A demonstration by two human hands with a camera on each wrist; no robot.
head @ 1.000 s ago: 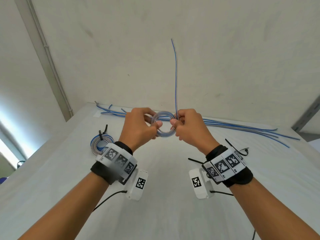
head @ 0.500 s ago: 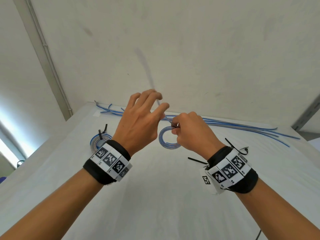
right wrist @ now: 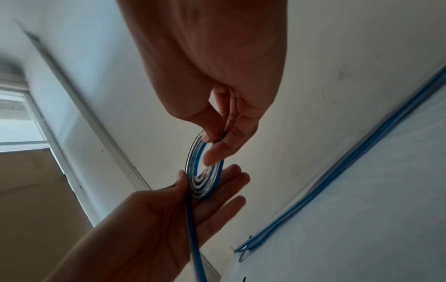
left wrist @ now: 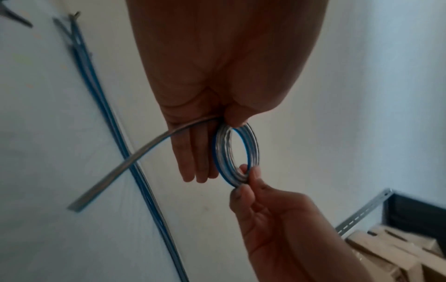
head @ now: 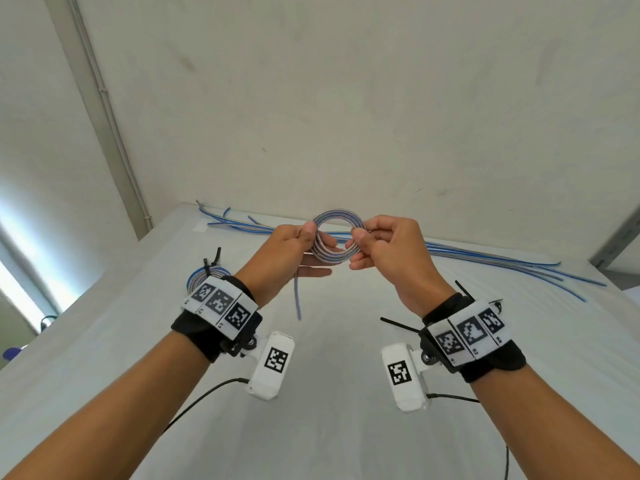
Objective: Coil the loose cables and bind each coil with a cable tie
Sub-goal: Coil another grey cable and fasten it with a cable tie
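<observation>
Left hand [head: 287, 251] has returned to pinch the coil [head: 337, 239].

Coil [head: 337, 240]: flat ribbon cable, blue and silver-grey, several turns, ring-shaped, held in air between hands; left hand [head: 291, 252] pinches left side, right hand [head: 391, 251] pinches right side. Loose tail [head: 297, 299] hangs from left-hand side, unbound.

Bound coil [head: 204, 275]: same cable, black cable tie [head: 209, 263] around it, lying left of left wrist.

Loose cables [head: 485, 259]: blue, straight bundle lying beyond hands, running left to right.

Spare cable ties [head: 398, 325]: black, beside right wrist, mostly hidden.
</observation>
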